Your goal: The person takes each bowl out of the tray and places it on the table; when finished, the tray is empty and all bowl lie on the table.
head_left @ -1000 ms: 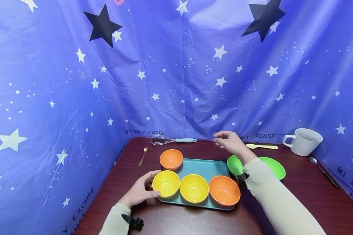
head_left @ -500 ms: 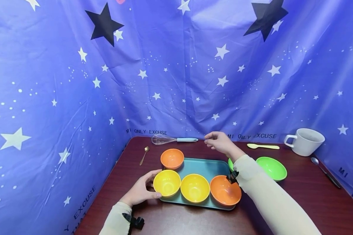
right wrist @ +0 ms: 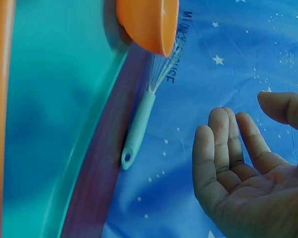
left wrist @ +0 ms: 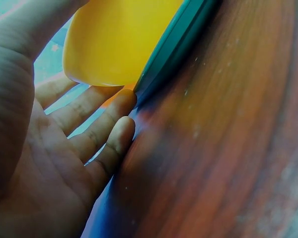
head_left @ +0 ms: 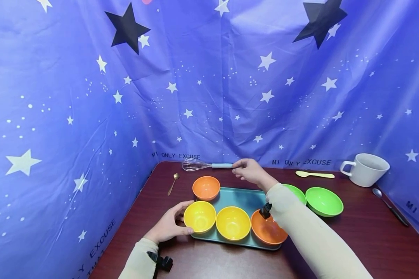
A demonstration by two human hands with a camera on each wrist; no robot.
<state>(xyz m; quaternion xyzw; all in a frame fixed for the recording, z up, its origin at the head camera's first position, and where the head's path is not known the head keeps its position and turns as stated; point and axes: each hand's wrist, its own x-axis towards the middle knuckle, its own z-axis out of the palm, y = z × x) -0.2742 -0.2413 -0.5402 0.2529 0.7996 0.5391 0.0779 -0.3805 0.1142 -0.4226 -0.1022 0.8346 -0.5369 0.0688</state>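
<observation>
A teal tray [head_left: 242,197] on the dark table carries several small bowls. My left hand [head_left: 174,223] rests against the tray's near-left corner and cups the left yellow bowl [head_left: 199,216], thumb in front of it. In the left wrist view the relaxed fingers [left wrist: 97,114] touch the tray edge [left wrist: 174,49] under that yellow bowl [left wrist: 119,39]. My right hand [head_left: 246,169] hovers at the end of the whisk [head_left: 202,165] handle behind the tray. In the right wrist view the right hand [right wrist: 238,148] is open and empty, a short gap from the whisk [right wrist: 139,129].
On the tray also sit a back orange bowl [head_left: 206,187], a middle yellow bowl [head_left: 232,223] and a near orange bowl [head_left: 267,232]. Two green bowls [head_left: 324,201], a white mug [head_left: 366,169], a pale spoon [head_left: 314,174], a metal spoon [head_left: 389,205] and a gold spoon [head_left: 172,183] lie around. Blue starred cloth walls the table.
My right hand has travelled left from above the green bowls to the end of the whisk handle. The left hand has stayed at the yellow bowl.
</observation>
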